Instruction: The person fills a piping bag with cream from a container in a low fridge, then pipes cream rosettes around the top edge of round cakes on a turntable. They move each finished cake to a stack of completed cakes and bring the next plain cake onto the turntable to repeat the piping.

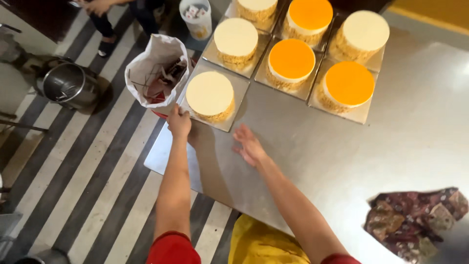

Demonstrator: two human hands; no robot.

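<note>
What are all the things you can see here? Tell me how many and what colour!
Cream cakes: four, pale cream tops, on square boards, left and back of table.
Orange cakes: three, orange tops, on square boards, middle and back.
Table: one, silver metal.
Bag: one, white, open, at the table's left edge.
Tub: one, white, at the top.
Pot: one, steel, on the striped floor.
Cloth: one, dark red patterned, bottom right.
Other person: one, top left, mostly cut off.
Left hand: touching the nearest cake's board.
Right hand: open, above the table.
</note>
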